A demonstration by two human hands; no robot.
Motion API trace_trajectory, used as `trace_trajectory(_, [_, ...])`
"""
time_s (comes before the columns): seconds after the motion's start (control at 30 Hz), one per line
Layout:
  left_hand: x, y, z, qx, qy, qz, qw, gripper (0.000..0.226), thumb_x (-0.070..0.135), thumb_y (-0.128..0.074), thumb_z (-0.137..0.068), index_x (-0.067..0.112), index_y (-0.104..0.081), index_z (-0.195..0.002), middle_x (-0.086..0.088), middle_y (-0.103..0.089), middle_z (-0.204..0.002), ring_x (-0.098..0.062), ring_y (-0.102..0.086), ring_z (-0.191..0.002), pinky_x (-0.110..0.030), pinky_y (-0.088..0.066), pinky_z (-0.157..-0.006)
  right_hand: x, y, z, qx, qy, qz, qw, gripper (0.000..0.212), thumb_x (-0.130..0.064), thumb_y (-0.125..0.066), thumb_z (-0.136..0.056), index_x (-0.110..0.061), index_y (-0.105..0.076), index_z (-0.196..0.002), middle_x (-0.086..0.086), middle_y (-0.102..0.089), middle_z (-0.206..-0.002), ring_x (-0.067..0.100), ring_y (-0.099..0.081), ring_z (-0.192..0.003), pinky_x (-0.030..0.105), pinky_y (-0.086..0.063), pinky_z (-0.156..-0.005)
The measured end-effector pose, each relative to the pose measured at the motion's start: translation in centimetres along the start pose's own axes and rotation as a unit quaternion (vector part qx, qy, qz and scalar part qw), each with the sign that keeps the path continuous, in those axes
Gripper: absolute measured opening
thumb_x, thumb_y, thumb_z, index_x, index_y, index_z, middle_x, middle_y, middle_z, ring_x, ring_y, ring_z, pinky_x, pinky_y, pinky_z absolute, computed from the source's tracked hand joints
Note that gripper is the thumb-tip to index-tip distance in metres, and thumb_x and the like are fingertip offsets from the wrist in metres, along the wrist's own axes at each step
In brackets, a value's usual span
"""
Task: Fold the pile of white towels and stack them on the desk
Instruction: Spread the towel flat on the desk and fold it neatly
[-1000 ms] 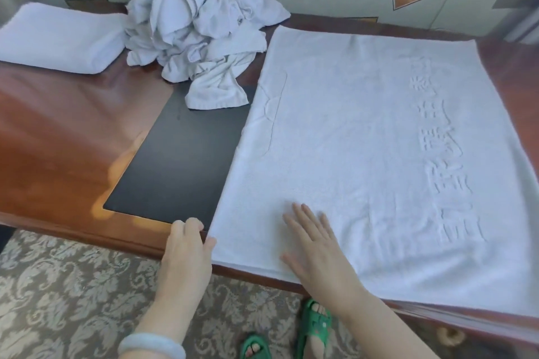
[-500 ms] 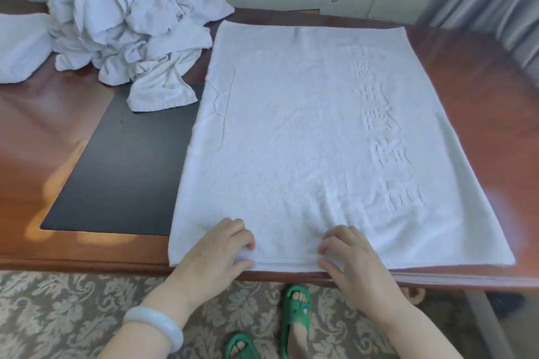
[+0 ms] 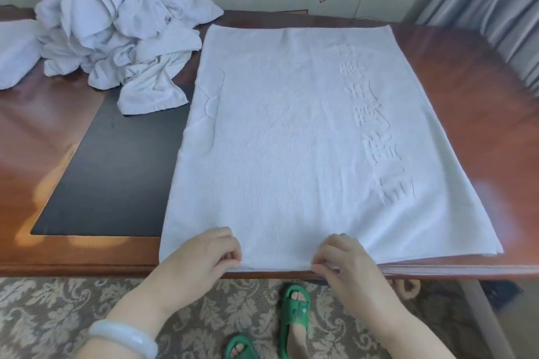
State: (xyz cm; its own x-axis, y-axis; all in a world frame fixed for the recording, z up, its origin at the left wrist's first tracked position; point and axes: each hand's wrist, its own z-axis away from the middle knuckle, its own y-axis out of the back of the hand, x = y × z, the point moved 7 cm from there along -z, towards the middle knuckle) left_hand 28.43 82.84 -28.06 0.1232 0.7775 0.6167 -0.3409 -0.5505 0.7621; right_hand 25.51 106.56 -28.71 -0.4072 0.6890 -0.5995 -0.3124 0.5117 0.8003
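Here the spread towel (image 3: 306, 140) lies flat across the middle of the frame, its near hem along the front edge of the tabletop (image 3: 472, 102), part of it over a black mat (image 3: 116, 172). The left hand (image 3: 201, 256) and right hand (image 3: 344, 262) sit at that hem in the lower centre, near each other, fingers (image 3: 230, 253) curled together and pinched on the cloth. Gripping the hem at two points likely serves to lift the near edge evenly and carry it away for the first fold, so the sides stay aligned. The pile of towels (image 3: 116, 35) waits crumpled in the upper left, well apart from the working area. At the far left edge a folded towel (image 3: 14, 52) rests, probably the start of the stack.
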Motion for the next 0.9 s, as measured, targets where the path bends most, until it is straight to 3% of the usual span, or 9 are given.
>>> trace_trajectory(0.2, [-0.1,-2.7,-0.4,0.005,-0.018,-0.099,0.995,0.026,0.036,-0.066,-0.089,0.039,-0.040,-0.085,0.024,-0.041,-0.088,0.000,-0.043,-0.087,-0.020,-0.040,-0.073,0.4,-1.5,0.3,-0.005,0.024,0.055,0.998,0.021,-0.014,-0.066,-0.083,-0.027,-0.050,-0.087,-0.016,-0.043,-0.093,0.008,-0.040,-0.084,0.026,-0.036,-0.081])
trace_trajectory(0.37, [-0.5,-2.4,-0.6,-0.026,0.025,-0.067,0.997,0.023,0.028,-0.063,-0.087,0.038,-0.047,-0.074,0.016,-0.051,-0.080,-0.002,-0.049,-0.087,-0.019,-0.041,-0.070,0.4,-1.2,0.0,-0.046,0.028,0.032,0.998,0.008,-0.027,-0.051,-0.090,-0.027,-0.055,-0.083,-0.017,-0.046,-0.090,0.007,-0.045,-0.086,0.030,-0.043,-0.079])
trace_trajectory(0.47, [0.2,-2.1,-1.8,-0.078,0.062,-0.041,0.994,0.023,0.047,-0.065,-0.086,0.031,-0.056,-0.071,0.020,-0.053,-0.095,-0.001,-0.051,-0.089,-0.018,-0.041,-0.073,1.3,0.4,-0.3,-0.106,-0.038,-0.114,0.987,0.017,-0.033,-0.058,-0.093,-0.023,-0.068,-0.083,-0.015,-0.057,-0.095,0.003,-0.053,-0.090,0.020,-0.043,-0.083])
trace_trajectory(0.53, [2.3,-2.0,-4.2,-0.051,0.067,-0.042,0.996,0.027,0.048,-0.059,-0.091,0.031,-0.057,-0.071,0.023,-0.052,-0.096,-0.001,-0.051,-0.088,-0.017,-0.041,-0.072,3.5,4.0,-0.7,-0.034,-0.123,-0.207,0.970,0.016,-0.025,-0.060,-0.096,-0.022,-0.072,-0.087,-0.016,-0.063,-0.098,0.000,-0.057,-0.088,0.011,-0.042,-0.078])
trace_trajectory(0.6, [5.4,-2.4,-7.6,0.035,0.041,-0.031,0.998,0.022,0.039,-0.055,-0.097,0.035,-0.055,-0.075,0.016,-0.054,-0.088,-0.001,-0.050,-0.090,-0.014,-0.039,-0.075,7.4,7.4,-0.2,0.083,-0.188,-0.200,0.958,0.015,-0.019,-0.058,-0.098,-0.026,-0.070,-0.096,-0.020,-0.063,-0.101,-0.003,-0.057,-0.091,0.009,-0.042,-0.077])
trace_trajectory(0.7, [10.8,-5.5,-13.7,0.130,-0.037,-0.072,0.988,0.020,0.037,-0.045,-0.097,0.027,-0.063,-0.097,0.015,-0.058,-0.100,-0.002,-0.050,-0.096,-0.015,-0.037,-0.083,12.3,8.8,0.9,0.058,-0.268,-0.190,0.943,0.020,-0.012,-0.057,-0.097,-0.029,-0.066,-0.103,-0.022,-0.062,-0.104,-0.009,-0.056,-0.093,0.014,-0.046,-0.086])
trace_trajectory(0.77, [13.7,-8.3,-17.4,0.137,-0.075,-0.109,0.982,0.037,0.038,-0.041,-0.092,0.017,-0.066,-0.109,0.003,-0.062,-0.112,-0.013,-0.055,-0.103,-0.022,-0.037,-0.086,14.8,9.9,2.2,0.050,-0.297,-0.240,0.923,0.022,-0.010,-0.060,-0.095,-0.030,-0.069,-0.098,-0.021,-0.068,-0.097,-0.009,-0.059,-0.092,0.012,-0.046,-0.082])
trace_trajectory(0.83, [15.3,-11.0,-20.1,0.112,-0.084,-0.146,0.979,0.043,0.038,-0.041,-0.092,0.015,-0.062,-0.121,-0.004,-0.060,-0.128,-0.022,-0.054,-0.117,-0.029,-0.033,-0.096,17.4,13.0,4.2,0.135,-0.326,-0.215,0.910,0.023,-0.010,-0.058,-0.096,-0.030,-0.069,-0.098,-0.022,-0.067,-0.098,-0.009,-0.058,-0.093,0.007,-0.043,-0.077])
trace_trajectory(0.9, [15.8,-13.0,-21.3,0.099,-0.077,-0.183,0.975,0.049,0.040,-0.038,-0.095,0.016,-0.056,-0.134,-0.006,-0.051,-0.145,-0.024,-0.043,-0.135,-0.035,-0.027,-0.108,20.4,16.2,7.0,0.235,-0.371,-0.114,0.891,0.021,-0.010,-0.055,-0.097,-0.024,-0.065,-0.107,-0.015,-0.061,-0.108,0.001,-0.055,-0.101,0.016,-0.045,-0.086])
